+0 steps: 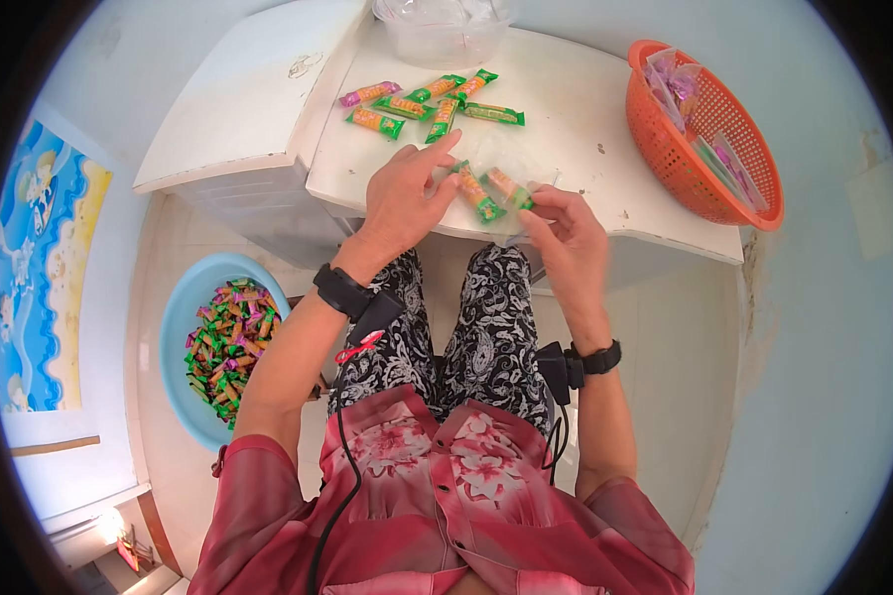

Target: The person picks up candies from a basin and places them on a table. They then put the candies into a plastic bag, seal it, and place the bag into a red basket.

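A clear plastic bag point(514, 159) lies at the table's front edge with a green-and-orange wrapped candy bar point(480, 194) and another wrapped bar point(507, 187) showing in it. My right hand point(571, 233) pinches the bag's right side between thumb and fingers. To the left of the bag, my left hand point(407, 196) has its index finger stretched toward the loose bars, its thumb close to the bag's left edge. Just beyond that fingertip, several green-and-orange bars point(404, 107) are spread on the table, along with a purple-wrapped one point(368, 93).
An orange basket point(655, 149) with filled bags stands on the white table point(575, 129) at right. A clear plastic tub point(446, 45) sits at the back. On the floor at left, a blue basin point(177, 372) holds many wrapped bars. A raised white cabinet top point(238, 109) borders the table.
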The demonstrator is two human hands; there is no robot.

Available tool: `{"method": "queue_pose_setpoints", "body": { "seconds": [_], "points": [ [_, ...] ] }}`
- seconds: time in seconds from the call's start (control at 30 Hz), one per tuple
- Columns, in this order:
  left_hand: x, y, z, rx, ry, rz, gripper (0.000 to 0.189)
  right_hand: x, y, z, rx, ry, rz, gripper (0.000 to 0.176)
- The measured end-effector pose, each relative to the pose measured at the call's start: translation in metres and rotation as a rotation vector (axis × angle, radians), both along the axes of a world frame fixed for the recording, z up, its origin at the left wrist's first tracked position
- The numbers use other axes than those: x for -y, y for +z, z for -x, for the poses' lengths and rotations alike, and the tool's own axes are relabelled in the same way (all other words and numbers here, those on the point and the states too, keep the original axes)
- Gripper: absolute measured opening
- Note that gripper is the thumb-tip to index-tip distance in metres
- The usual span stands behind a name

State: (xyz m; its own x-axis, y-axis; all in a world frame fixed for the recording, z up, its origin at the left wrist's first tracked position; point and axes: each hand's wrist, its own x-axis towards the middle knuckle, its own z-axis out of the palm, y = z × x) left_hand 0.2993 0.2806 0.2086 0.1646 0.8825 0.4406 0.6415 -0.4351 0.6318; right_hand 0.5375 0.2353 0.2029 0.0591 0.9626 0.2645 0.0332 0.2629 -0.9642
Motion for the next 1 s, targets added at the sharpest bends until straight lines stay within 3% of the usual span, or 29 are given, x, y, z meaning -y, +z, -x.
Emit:
{"method": "queue_pose_setpoints", "body": {
  "seconds": [0.1,0.2,0.3,0.4,0.5,0.6,0.63,0.73,0.83,1.0],
  "points": [
    [0.002,0.001,-0.001,-0.002,-0.003,-0.002,0.062,0.002,0.014,0.009,0.206,0.017,0.109,0.024],
    [0.001,-0.003,-0.001,0.015,-0.005,-0.049,0.065,-0.003,0.007,0.013,0.500,-0.138,-0.099,0.021],
    [0.001,-0.001,0.000,0.029,-0.035,-0.070,0.068,-0.003,0.013,0.014,0.593,-0.170,-0.094,0.019],
    [0.002,0.005,0.001,0.066,-0.065,-0.029,0.071,-0.005,0.011,0.014,0.631,-0.174,-0.137,0.016],
    [0.003,0.007,0.002,0.127,-0.081,0.039,0.073,-0.011,-0.001,0.008,0.523,-0.207,-0.160,0.016],
    [0.003,0.010,0.005,0.167,-0.062,0.080,0.069,-0.005,0.006,-0.001,0.341,-0.170,-0.016,0.016],
    [0.003,0.010,0.005,0.176,-0.054,0.089,0.066,-0.002,0.006,-0.003,0.344,-0.179,-0.075,0.017],
    [-0.001,0.012,0.005,0.022,-0.067,-0.276,0.055,0.007,0.006,-0.011,0.408,-0.213,-0.217,0.018],
    [0.000,0.031,-0.001,-0.175,-0.270,-0.359,0.047,0.017,0.012,-0.014,0.531,-0.218,-0.243,0.019],
    [-0.019,0.020,-0.018,-0.185,-0.391,-0.267,0.036,0.019,0.018,-0.004,0.653,-0.193,-0.204,0.018]
  ]
}}
